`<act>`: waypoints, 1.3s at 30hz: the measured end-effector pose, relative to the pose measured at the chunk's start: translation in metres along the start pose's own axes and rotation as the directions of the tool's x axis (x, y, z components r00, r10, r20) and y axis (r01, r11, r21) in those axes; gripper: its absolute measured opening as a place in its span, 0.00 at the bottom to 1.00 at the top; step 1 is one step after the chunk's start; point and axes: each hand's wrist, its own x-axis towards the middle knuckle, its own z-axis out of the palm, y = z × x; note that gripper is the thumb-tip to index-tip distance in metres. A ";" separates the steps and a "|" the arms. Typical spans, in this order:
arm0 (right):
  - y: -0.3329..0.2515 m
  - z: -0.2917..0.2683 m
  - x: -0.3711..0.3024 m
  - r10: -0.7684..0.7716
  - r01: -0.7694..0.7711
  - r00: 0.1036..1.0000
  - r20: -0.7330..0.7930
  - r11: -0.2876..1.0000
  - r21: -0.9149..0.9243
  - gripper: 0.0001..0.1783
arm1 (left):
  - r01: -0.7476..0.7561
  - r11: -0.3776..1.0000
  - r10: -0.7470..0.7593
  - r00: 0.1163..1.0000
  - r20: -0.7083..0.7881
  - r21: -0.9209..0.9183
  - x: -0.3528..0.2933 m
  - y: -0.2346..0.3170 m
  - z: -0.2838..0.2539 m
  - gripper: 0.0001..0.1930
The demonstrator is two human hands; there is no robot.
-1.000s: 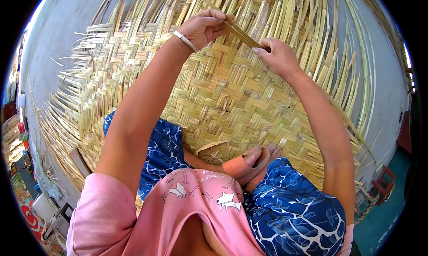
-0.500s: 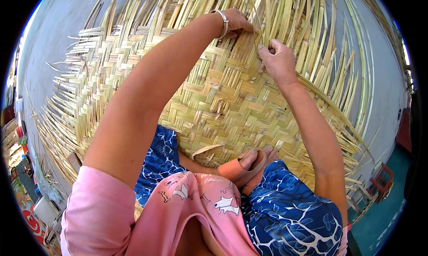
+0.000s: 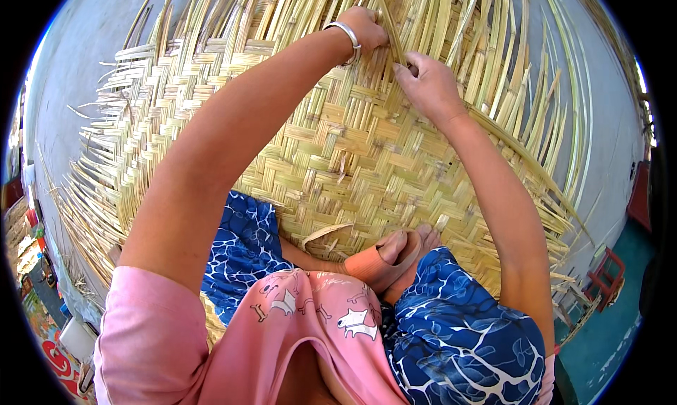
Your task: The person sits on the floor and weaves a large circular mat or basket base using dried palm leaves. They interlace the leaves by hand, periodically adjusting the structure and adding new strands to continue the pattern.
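Observation:
A large woven mat (image 3: 331,158) of pale yellow-green split-cane strips lies beneath me, its loose strip ends (image 3: 282,24) fanning out along the far side. My right hand (image 3: 430,88) pinches one cane strip (image 3: 388,24) between thumb and fingers; it slants away to the upper left. Just left of that strip is my left hand (image 3: 365,28), a bangle at its wrist, fingers curled down among the unwoven strips. Its fingertips are hidden, so what they grip cannot be made out.
My sandalled foot (image 3: 377,264) rests on the mat's near part, beside a loose curled sliver (image 3: 328,231). Grey floor (image 3: 70,74) surrounds the mat. Long loose strips (image 3: 575,88) lie at the right, and a small red chair (image 3: 606,274) stands at the lower right.
Both hands have shifted slightly left, the right one also a little farther away. The strip at the right hand now leans to the upper left, where it stood more upright before.

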 end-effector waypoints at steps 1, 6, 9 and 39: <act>-0.001 0.000 -0.001 0.028 -0.027 1.000 -0.008 1.000 0.013 0.15 | 0.026 0.999 -0.026 1.000 0.008 -0.036 -0.001 0.003 0.002 0.16; 0.001 0.006 -0.004 0.125 -0.114 0.985 -0.115 0.988 0.103 0.14 | 0.116 0.899 -0.064 0.989 0.136 -0.422 0.004 -0.010 0.005 0.25; 0.008 0.013 0.000 0.235 -0.196 0.965 -0.119 0.943 0.271 0.14 | 0.204 0.810 -0.057 0.961 0.272 -0.549 0.000 -0.014 -0.002 0.22; 0.015 -0.003 0.023 0.221 -0.383 0.851 0.476 0.882 0.275 0.09 | -0.116 0.402 -0.309 0.917 -0.254 -0.908 -0.104 -0.039 -0.028 0.14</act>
